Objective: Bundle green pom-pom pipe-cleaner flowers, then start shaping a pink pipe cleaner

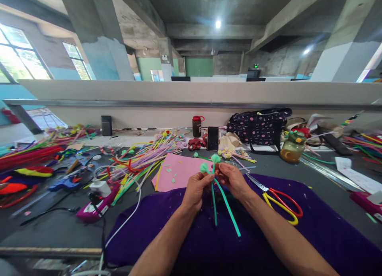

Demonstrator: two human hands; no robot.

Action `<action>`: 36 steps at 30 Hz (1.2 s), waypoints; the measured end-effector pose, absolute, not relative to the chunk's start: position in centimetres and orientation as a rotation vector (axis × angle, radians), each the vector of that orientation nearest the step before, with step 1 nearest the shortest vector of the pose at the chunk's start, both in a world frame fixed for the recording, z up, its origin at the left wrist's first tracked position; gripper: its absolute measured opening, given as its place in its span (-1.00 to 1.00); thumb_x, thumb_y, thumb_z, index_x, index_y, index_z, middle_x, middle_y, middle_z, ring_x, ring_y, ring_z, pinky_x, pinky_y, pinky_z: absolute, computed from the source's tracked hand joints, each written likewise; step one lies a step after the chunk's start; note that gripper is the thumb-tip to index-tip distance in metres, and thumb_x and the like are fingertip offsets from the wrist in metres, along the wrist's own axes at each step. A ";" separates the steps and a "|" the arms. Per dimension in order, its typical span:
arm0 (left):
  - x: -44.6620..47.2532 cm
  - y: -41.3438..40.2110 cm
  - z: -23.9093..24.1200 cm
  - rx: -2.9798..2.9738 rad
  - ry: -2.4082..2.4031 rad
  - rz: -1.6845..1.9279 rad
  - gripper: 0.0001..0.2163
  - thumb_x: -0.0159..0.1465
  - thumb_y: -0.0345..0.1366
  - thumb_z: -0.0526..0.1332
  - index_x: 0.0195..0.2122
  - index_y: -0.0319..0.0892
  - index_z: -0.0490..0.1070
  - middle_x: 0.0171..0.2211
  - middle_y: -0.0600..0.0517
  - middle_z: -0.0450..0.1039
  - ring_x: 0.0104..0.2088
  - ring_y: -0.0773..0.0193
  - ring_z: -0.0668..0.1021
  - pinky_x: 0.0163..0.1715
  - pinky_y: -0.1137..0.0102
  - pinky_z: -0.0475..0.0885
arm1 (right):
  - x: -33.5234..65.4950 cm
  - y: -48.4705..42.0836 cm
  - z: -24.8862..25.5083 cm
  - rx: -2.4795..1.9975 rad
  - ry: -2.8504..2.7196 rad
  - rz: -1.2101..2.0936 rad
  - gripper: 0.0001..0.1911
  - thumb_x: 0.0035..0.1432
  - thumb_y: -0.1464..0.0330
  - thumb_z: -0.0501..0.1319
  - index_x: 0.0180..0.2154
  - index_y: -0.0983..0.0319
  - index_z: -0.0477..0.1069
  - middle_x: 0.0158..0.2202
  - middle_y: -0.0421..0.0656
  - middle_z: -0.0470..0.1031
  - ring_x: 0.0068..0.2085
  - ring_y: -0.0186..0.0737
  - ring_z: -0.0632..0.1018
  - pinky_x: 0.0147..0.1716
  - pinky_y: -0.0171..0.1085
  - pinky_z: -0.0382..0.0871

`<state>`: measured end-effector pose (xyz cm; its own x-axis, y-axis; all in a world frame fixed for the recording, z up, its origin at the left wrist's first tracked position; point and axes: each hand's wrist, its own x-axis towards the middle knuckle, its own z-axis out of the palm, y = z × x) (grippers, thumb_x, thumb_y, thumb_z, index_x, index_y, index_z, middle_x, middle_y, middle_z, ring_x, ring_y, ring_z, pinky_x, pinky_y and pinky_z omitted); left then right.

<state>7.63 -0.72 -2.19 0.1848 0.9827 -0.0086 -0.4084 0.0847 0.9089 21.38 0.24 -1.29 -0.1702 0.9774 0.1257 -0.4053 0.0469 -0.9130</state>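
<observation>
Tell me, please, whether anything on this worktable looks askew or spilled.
Nothing damaged. Small green snippets lie strewn over the pink foam sheet, and the red-and-yellow-handled scissors lie open on the purple cloth, beside the right hand pinching green fuzzy pipe cleaners.

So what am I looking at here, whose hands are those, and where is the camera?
There is no machine here. These are a person's two bare hands, filmed by a camera worn on the head that looks down at a dark grey workbench. The left hand and right hand both pinch fuzzy green pipe-cleaner stems with pompom tips over a purple cloth. Nearby lie red-and-yellow-handled scissors, a pink sheet and a heap of coloured pipe cleaners.
</observation>
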 end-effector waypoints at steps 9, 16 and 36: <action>7.8 -0.9 -2.0 0.935 0.769 1.197 -0.78 -0.08 -0.24 0.34 -0.58 -0.28 0.37 -0.68 0.14 0.27 -0.67 0.51 0.27 -0.63 0.54 0.13 | 21.2 0.2 -1.3 -0.744 -1.054 1.442 -0.72 -0.14 0.20 0.29 -0.46 0.28 0.36 -0.62 -0.29 0.26 -0.65 -0.50 0.19 -0.70 -0.46 -0.03; 7.8 -1.0 -2.1 0.977 0.761 1.134 -0.77 -0.10 -0.23 0.35 -0.55 -0.28 0.38 -0.66 0.11 0.29 -0.67 0.49 0.27 -0.62 0.51 0.11 | 21.3 0.4 -1.5 -0.707 -1.089 1.428 -0.72 -0.16 0.23 0.30 -0.57 0.29 0.29 -0.68 -0.31 0.23 -0.68 -0.52 0.15 -0.71 -0.43 -0.08; 4.5 0.8 0.1 0.729 0.774 1.343 -0.77 -0.15 -0.30 0.37 -0.57 -0.25 0.33 -0.70 0.16 0.30 -0.71 0.51 0.31 -0.72 0.57 0.15 | 22.8 1.9 -1.6 -0.914 -1.288 1.229 -0.67 -0.03 0.15 0.20 -0.35 0.30 0.42 -0.57 -0.27 0.34 -0.70 -0.52 0.18 -0.74 -0.44 -0.10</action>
<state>4.46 0.81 0.07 0.0653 0.9956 -0.0667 -0.5564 0.0918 0.8258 22.78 1.90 -1.65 -0.1217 0.9747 0.1875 -0.1410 0.1700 -0.9753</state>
